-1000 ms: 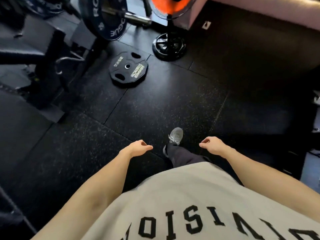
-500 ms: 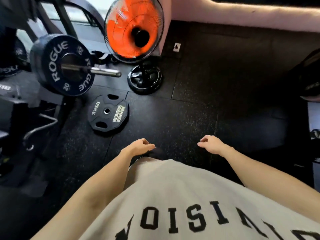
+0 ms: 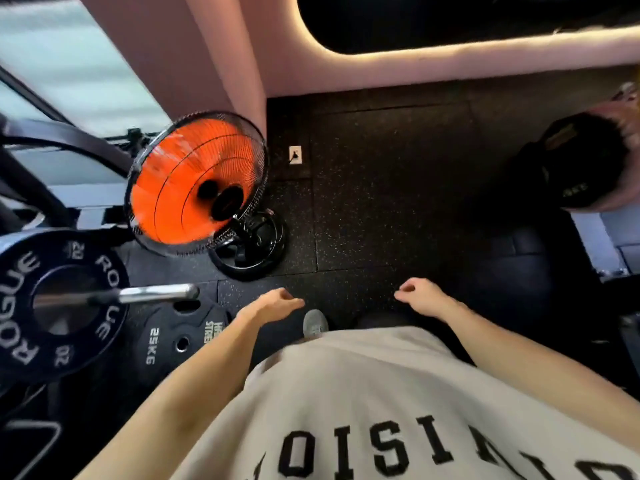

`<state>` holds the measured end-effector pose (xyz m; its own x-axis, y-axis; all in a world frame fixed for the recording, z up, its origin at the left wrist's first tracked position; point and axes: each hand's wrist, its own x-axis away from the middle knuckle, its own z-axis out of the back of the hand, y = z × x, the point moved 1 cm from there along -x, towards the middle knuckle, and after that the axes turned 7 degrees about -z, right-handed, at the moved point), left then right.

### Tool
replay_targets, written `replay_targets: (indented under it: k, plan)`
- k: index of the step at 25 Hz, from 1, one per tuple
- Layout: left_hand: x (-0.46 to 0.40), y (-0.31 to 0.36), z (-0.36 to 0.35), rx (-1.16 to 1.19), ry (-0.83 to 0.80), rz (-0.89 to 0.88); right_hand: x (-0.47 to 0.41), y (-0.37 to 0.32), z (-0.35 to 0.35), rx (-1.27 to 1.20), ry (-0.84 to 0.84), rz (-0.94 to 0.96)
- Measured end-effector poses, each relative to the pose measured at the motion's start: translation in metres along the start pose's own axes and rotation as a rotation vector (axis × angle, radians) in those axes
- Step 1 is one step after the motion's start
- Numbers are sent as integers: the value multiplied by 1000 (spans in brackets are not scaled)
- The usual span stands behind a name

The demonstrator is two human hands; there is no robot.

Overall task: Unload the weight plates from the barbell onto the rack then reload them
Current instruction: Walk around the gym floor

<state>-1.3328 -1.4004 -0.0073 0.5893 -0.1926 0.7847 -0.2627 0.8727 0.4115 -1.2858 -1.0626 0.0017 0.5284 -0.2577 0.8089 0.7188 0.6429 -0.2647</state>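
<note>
They've stepped closer; the barbell (image 3: 152,294) end and the plate (image 3: 173,337) flat on the floor now sit just beside the left hand (image 3: 273,303). Both hands hang empty, fingers loosely curled, right hand (image 3: 420,294) too: a pickup looks near

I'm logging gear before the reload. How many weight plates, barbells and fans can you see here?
Weight plates: 2, the Rogue plate on the bar and the 25 kg plate flat on the floor
Barbells: 1
Fans: 1
Total: 4

Dim, motion-blurred, fisheye-warped edges
</note>
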Motion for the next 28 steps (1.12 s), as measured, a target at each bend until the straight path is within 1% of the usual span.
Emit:
replay_targets:
  k: [2, 6, 8, 14, 18, 21, 23, 28]
  plan:
    - [-36, 24, 52, -23, -21, -20, -20, -36, 24, -60, 45, -12]
    - [-107, 75, 127, -65, -17, -33, -73, -89, 68, -51, 22, -72]
    - [-145, 100, 157, -97, -15, -40, -107, -116, 96, -35, -4, -71]
    - [-258, 209, 270, -154, 32, -69, -218, -215, 226, -15, 19, 14]
    - [-314, 288, 337, -173, 55, -150, -263, -259, 314, -123, 43, 11]
    - [-363, 351, 369, -291, -18, -238, -288, -265, 359, -263, 71, -48]
    - [-395, 390, 382, -387, -100, -284, -300, -260, 372, -330, 86, -99]
    - [-469, 516, 403, -659, -344, -440, -304, -236, 392, -627, 203, -338]
